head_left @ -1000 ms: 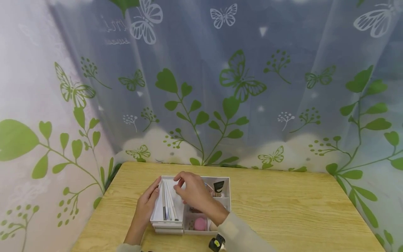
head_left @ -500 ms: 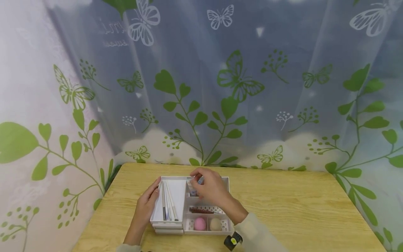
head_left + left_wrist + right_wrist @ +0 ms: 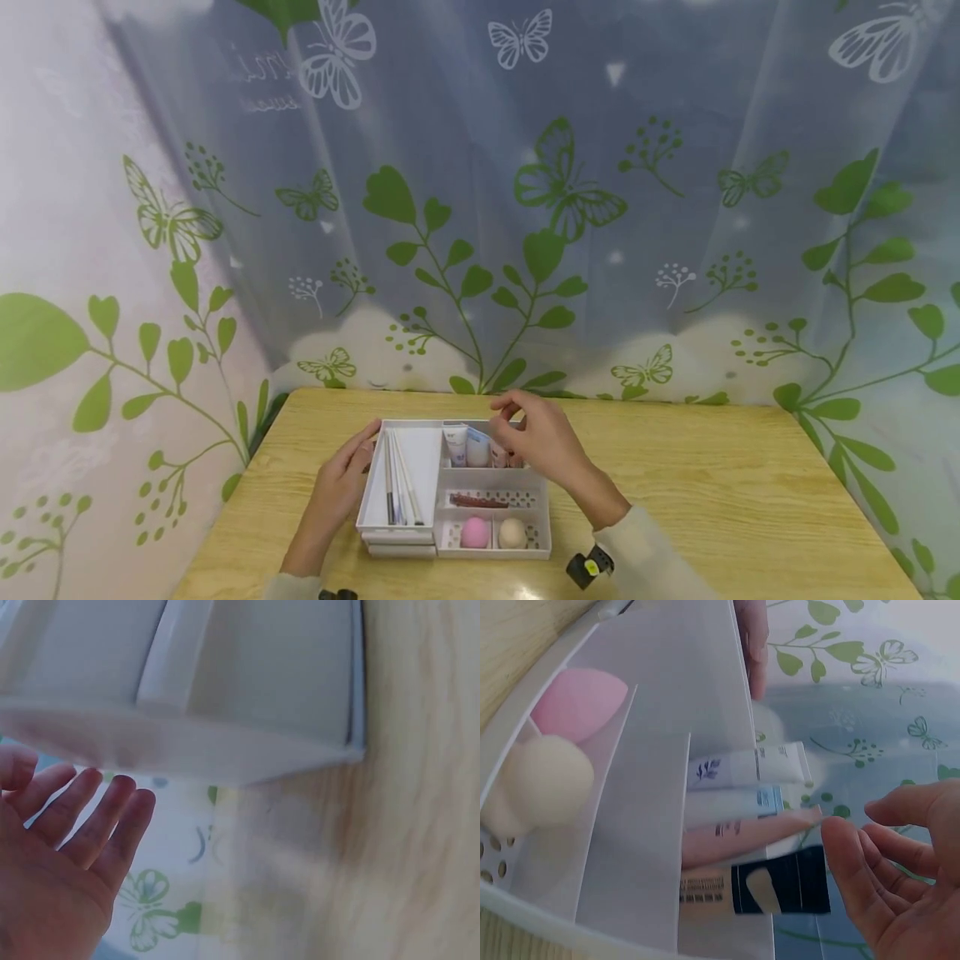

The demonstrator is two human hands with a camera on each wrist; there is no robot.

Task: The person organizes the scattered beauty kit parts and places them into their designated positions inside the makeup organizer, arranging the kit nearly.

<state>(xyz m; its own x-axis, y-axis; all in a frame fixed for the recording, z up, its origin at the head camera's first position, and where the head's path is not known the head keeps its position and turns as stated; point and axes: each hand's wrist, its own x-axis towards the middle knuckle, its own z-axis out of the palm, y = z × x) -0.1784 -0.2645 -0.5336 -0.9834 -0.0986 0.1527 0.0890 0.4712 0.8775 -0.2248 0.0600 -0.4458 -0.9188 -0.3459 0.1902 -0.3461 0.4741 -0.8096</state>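
Note:
A white compartment organizer (image 3: pixel 495 482) stands on the table. My left hand (image 3: pixel 337 483) is at its left side, fingers extended; the left wrist view shows them close to the side wall, and contact is unclear. My right hand (image 3: pixel 551 437) hovers over the back right compartment, holding nothing, with loosely bent fingers. In the right wrist view its index fingertip is close to the end of a pink tube (image 3: pixel 754 834). Beside that stand a white tube (image 3: pixel 742 766), a light blue one (image 3: pixel 731 804) and a beige tube with a black end (image 3: pixel 780 885).
Several slim brushes (image 3: pixel 397 479) lie in the left tray, above drawers (image 3: pixel 397 544). A dark red slender item (image 3: pixel 478 501) rests in the middle compartment. A pink sponge (image 3: pixel 475 532) and a beige sponge (image 3: pixel 512 534) sit in front. A patterned curtain (image 3: pixel 480 208) hangs behind the table (image 3: pixel 712 500).
My right hand has moved right, from over the brush tray across the tubes to the back right corner, uncovering the tubes, the dark red item and the sponges. My left hand stays at the side.

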